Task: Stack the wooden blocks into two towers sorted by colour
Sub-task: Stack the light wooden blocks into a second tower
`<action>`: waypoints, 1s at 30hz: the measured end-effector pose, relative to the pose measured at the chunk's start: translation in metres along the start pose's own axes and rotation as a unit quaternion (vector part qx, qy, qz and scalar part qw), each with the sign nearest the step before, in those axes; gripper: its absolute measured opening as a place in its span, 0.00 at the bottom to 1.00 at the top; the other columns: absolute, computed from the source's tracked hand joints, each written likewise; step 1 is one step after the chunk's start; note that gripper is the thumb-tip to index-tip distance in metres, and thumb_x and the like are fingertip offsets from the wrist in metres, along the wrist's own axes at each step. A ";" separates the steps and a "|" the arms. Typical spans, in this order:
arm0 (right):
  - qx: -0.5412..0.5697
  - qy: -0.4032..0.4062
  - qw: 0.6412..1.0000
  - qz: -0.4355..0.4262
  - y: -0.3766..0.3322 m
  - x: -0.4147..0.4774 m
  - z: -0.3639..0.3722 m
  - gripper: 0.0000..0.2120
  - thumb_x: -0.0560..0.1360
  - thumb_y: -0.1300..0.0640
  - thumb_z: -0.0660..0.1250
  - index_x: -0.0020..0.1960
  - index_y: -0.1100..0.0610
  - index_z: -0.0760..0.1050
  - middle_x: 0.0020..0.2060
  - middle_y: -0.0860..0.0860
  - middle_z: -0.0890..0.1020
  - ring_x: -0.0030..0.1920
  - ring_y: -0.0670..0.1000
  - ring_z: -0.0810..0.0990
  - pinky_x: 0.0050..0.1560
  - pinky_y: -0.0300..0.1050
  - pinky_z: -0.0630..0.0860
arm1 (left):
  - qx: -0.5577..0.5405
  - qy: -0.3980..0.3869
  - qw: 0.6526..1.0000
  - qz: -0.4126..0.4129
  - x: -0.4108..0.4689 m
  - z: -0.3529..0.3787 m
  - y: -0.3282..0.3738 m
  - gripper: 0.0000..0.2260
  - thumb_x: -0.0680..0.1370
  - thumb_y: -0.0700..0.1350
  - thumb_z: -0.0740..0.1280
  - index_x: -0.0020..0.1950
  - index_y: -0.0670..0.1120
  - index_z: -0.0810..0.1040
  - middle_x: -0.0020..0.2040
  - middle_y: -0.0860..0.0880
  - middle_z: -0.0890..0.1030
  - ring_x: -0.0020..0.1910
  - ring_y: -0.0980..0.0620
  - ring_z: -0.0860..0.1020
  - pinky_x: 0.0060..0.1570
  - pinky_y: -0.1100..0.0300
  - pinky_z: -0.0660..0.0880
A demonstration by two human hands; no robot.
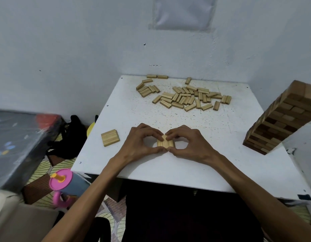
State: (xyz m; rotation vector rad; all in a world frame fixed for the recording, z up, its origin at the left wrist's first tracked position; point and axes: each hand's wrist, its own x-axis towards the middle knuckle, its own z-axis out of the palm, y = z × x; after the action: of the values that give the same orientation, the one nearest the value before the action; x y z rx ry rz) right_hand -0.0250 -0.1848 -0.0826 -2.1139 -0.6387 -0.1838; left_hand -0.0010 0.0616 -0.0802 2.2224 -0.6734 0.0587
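Where the near middle of the white table lies between the person's forearms, item one: a short row of pale blocks, laid flat, side by side and touching along their long sides, three showing between the hands. The left hand and right hand close on this row from either side. The fingers of each curl over its far edge and the thumbs lie along its near edge, thumb tips meeting in front, so both hands are clamped on the row, which rests on the tabletop. Item two: a second flat row of pale blocks, packed together, near the table's left edge and apart from the left hand. Item three: a loose heap of pale blocks across the far half of the table, lying at mixed angles, many touching, with a few strays by the back edge at the wall. Item four: a dark tower of brown blocks at the table's right edge, many layers high with the layers crossed; it appears to lean in this wide-angle view. Off the table, left side: a cup with a pink lid and pink handle, lying over a patterned floor mat; a black bag beside the table; a dark box at the far left. On the wall above, a pale taped sheet.
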 end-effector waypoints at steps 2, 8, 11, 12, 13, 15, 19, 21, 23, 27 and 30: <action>-0.008 -0.006 1.000 -0.014 -0.005 0.010 0.006 0.15 0.70 0.58 0.81 0.56 0.54 0.84 0.57 0.43 0.84 0.62 0.48 0.80 0.57 0.50 0.81 | 0.004 0.014 1.000 -0.001 -0.005 -0.009 -0.003 0.14 0.67 0.61 0.81 0.49 0.59 0.86 0.56 0.67 0.83 0.63 0.60 0.74 0.64 0.47 0.68; 0.002 -0.040 0.998 -0.056 -0.014 0.045 0.033 0.15 0.70 0.57 0.80 0.55 0.54 0.83 0.57 0.44 0.84 0.60 0.49 0.80 0.56 0.52 0.80 | 0.024 0.058 0.998 -0.007 -0.025 -0.042 -0.020 0.14 0.68 0.62 0.78 0.50 0.59 0.86 0.57 0.65 0.83 0.62 0.58 0.75 0.61 0.47 0.72; -0.006 -0.059 0.996 -0.071 -0.020 0.064 0.051 0.17 0.70 0.56 0.80 0.57 0.53 0.82 0.57 0.42 0.83 0.60 0.48 0.79 0.56 0.52 0.78 | 0.025 0.078 0.996 -0.022 -0.037 -0.058 -0.030 0.14 0.68 0.59 0.79 0.51 0.58 0.86 0.56 0.62 0.84 0.61 0.58 0.76 0.58 0.49 0.75; -0.007 -0.065 0.995 -0.074 -0.022 0.071 0.057 0.17 0.70 0.56 0.80 0.58 0.52 0.82 0.57 0.42 0.83 0.60 0.48 0.79 0.57 0.53 0.78 | 0.022 0.090 0.995 -0.028 -0.041 -0.063 -0.033 0.15 0.69 0.58 0.79 0.53 0.58 0.86 0.56 0.61 0.84 0.60 0.57 0.76 0.57 0.50 0.76; -0.005 -0.071 0.995 -0.075 -0.025 0.077 0.063 0.18 0.70 0.55 0.79 0.59 0.51 0.82 0.57 0.41 0.83 0.60 0.47 0.79 0.58 0.53 0.77 | 0.019 0.103 0.994 -0.038 -0.045 -0.068 -0.036 0.16 0.68 0.58 0.79 0.54 0.56 0.85 0.55 0.61 0.84 0.60 0.56 0.77 0.56 0.50 0.76; 0.004 -0.084 0.994 -0.071 -0.030 0.090 0.073 0.19 0.70 0.55 0.79 0.60 0.50 0.81 0.57 0.41 0.83 0.60 0.47 0.79 0.60 0.54 0.76 | 0.019 0.127 0.990 -0.055 -0.053 -0.078 -0.042 0.19 0.68 0.57 0.78 0.57 0.54 0.84 0.54 0.61 0.83 0.60 0.55 0.77 0.58 0.50 0.75; 0.014 -0.111 0.992 -0.066 -0.040 0.112 0.092 0.20 0.70 0.55 0.79 0.61 0.50 0.80 0.57 0.41 0.83 0.59 0.48 0.80 0.62 0.53 0.75 | 0.018 0.145 0.986 -0.083 -0.067 -0.093 -0.055 0.25 0.68 0.57 0.79 0.63 0.53 0.81 0.58 0.61 0.83 0.62 0.55 0.77 0.63 0.48 0.74; 0.015 -0.118 0.990 -0.073 -0.042 0.121 0.102 0.20 0.70 0.55 0.79 0.61 0.50 0.80 0.57 0.41 0.83 0.59 0.47 0.81 0.61 0.53 0.76 | 0.019 0.153 0.983 -0.098 -0.072 -0.098 -0.062 0.28 0.68 0.58 0.79 0.66 0.54 0.79 0.59 0.62 0.82 0.63 0.57 0.77 0.65 0.48 0.73; 0.014 -0.126 0.989 -0.077 -0.044 0.127 0.109 0.21 0.70 0.55 0.79 0.61 0.50 0.80 0.57 0.41 0.83 0.59 0.46 0.81 0.61 0.52 0.76 | 0.018 0.161 0.980 -0.116 -0.078 -0.101 -0.067 0.30 0.68 0.59 0.79 0.67 0.54 0.77 0.59 0.63 0.82 0.64 0.59 0.76 0.67 0.50 0.73; 0.012 -0.138 0.988 -0.074 -0.045 0.135 0.119 0.21 0.70 0.54 0.79 0.62 0.49 0.79 0.56 0.40 0.83 0.59 0.46 0.81 0.61 0.52 0.77 | 0.008 0.169 0.976 -0.137 -0.084 -0.104 -0.072 0.32 0.68 0.61 0.77 0.69 0.53 0.76 0.60 0.67 0.80 0.66 0.62 0.75 0.67 0.50 0.72; 0.014 -0.148 0.986 -0.069 -0.046 0.139 0.122 0.22 0.70 0.54 0.79 0.62 0.49 0.79 0.56 0.40 0.83 0.59 0.45 0.80 0.61 0.51 0.77 | 0.006 0.167 0.975 -0.147 -0.084 -0.105 -0.074 0.32 0.68 0.62 0.77 0.70 0.54 0.75 0.60 0.67 0.81 0.65 0.62 0.75 0.66 0.51 0.72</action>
State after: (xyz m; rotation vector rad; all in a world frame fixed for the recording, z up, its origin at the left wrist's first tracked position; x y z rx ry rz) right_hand 0.0580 -0.0138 -0.0719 -2.0878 -0.9575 0.0662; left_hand -0.0194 0.2141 -0.0802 2.2282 -0.1599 0.2793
